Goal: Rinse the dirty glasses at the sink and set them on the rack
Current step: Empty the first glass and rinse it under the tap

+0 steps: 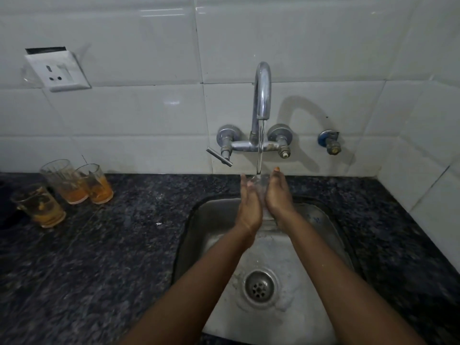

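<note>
Both hands reach out over the steel sink [219, 235] and meet under the running tap. The left hand [249, 205] and the right hand [278, 195] face each other palm to palm, fingers fairly straight and pointing toward twelve o'clock, and a clear glass [258, 189] seems to sit clasped between them, though it is nearly lost against the water and the view of it is poor. The stream of water [260, 155] drops from the curved chrome faucet [262, 93] straight onto the spot between the fingertips.

The drain strainer [259, 286] lies at six o'clock from the hands, in the wet floor of the basin. The faucet's lever handle [219, 157] sticks out at about ten o'clock from the hands.

Three dirty glasses wait on the dark speckled granite counter [112, 245] at nine o'clock, well apart from the sink: a back-left glass [65, 181] and a back-right glass [95, 184] touching side by side, each with orange dregs at the bottom, and a front glass [39, 205] just beside them toward the counter's near edge.

On the white tiled wall [323, 46], a switch socket [58, 69] sits at ten o'clock and a small angle valve [329, 143] at two o'clock.
</note>
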{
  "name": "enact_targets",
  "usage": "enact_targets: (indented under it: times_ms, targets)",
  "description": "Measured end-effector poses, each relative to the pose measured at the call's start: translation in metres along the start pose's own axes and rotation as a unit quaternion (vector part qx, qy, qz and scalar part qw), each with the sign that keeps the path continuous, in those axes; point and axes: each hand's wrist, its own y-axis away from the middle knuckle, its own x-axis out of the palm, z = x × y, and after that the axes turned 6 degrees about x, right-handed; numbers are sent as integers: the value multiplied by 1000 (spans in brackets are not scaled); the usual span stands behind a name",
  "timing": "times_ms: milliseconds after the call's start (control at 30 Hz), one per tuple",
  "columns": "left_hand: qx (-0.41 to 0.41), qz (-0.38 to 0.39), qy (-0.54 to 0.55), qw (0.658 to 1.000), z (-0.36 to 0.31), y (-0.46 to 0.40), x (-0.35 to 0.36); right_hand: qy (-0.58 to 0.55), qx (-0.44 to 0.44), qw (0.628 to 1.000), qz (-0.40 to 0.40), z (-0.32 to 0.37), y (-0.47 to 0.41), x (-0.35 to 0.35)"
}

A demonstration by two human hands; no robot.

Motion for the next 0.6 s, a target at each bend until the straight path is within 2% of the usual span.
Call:
enact_targets:
  times_ms: [100, 267, 400, 467, 533, 600]
  targets:
    - [-116, 7, 154, 981, -3, -15, -4, 38, -66, 996, -43, 6, 3, -1]
    - [-261, 57, 221, 938, 17, -25, -17, 48, -193, 972, -121, 5, 12, 7]
    - [-259, 59, 308, 914, 24, -21, -15, -8, -243, 959, -149, 4, 11, 14]
    - [-249, 39, 355, 900, 24, -24, -18, 11, -299, 944, -140, 0, 11, 16]
    - [-223, 15, 357, 907, 21, -30, -25, 150, -415, 890, -116, -4, 13, 10]
    - [-191, -28, 312, 930, 16, -39, -38, 341, -490, 802, -22, -6, 10, -7]
